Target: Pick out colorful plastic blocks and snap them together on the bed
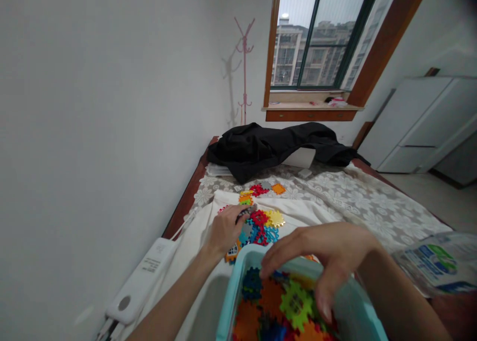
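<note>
On the bed [335, 192], the left hand [223, 229] pinches a grey tile [245, 214] among joined puzzle tiles [261, 224] — right hand [324, 256], fingers loosely spread, empty, reaches into the tile-filled teal bin [233, 286].

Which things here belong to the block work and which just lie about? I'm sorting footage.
In hand: left hand on the joined blocks; right hand over the teal bin of loose pieces.
Lying about: black coat, white charger, plastic packet.
</note>
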A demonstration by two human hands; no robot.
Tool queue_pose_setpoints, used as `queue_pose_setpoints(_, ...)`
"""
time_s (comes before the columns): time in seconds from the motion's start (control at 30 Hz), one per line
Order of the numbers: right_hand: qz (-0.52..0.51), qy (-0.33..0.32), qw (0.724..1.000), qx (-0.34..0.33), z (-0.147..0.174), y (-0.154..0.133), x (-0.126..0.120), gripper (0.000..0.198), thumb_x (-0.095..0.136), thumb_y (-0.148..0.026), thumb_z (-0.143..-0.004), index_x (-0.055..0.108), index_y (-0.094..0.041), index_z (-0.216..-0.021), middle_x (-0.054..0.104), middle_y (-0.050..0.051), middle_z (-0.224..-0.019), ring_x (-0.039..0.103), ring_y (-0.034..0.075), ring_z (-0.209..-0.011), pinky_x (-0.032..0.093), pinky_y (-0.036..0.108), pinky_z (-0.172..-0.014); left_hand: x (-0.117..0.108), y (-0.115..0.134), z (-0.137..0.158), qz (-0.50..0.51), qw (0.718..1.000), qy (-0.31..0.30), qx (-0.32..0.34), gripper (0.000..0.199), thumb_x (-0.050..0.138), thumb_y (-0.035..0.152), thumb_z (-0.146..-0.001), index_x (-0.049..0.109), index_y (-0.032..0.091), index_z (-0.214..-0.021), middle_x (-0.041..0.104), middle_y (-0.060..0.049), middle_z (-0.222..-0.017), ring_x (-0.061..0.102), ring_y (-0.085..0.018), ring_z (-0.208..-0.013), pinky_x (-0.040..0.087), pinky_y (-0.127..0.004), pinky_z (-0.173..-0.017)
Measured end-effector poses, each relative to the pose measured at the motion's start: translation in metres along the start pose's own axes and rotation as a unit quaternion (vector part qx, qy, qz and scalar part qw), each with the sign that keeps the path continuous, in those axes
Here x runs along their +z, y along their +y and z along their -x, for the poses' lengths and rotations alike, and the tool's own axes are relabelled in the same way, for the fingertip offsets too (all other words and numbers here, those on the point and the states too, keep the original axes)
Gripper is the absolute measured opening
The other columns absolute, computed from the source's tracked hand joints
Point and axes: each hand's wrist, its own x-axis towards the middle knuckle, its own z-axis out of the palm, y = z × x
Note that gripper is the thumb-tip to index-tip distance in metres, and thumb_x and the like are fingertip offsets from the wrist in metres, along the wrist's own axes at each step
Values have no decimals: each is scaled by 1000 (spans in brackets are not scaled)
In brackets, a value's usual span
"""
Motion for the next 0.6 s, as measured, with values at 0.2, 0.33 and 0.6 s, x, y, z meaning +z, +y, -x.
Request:
queue_pose_setpoints(0.2,39,234,969,66,-3,65,-27,47,71,-54,-100,69,-22,-134,77,9,-121,74,24,-108,59,36,-94,-8,-4,-3,80,990,106,-49,24,61,38,-104,77,23,-114,81,-6,-113,75,-23,-105,56,-38,-99)
queue_pose_setpoints(0.33,165,368,905,132,-29,139,-22,31,76,-45,-94,71,-19,-111,72,4,-95,65,19,-81,52,29,-70,-13,2,-5,156,964,194,-89,23,66,39,-101,76,22,-114,79,-6,-113,73,-23,-105,55,-35,-97)
queue_pose_setpoints(0.6,365,403,836,68,-55,207,14,85,82,-64,-83,52,-18,-149,50,21,-157,45,40,-144,40,60,-120,-27,37,-5,466,853,190,-136,39,85,45,-86,72,22,-115,76,-5,-111,70,-17,-93,56,-26,-83)
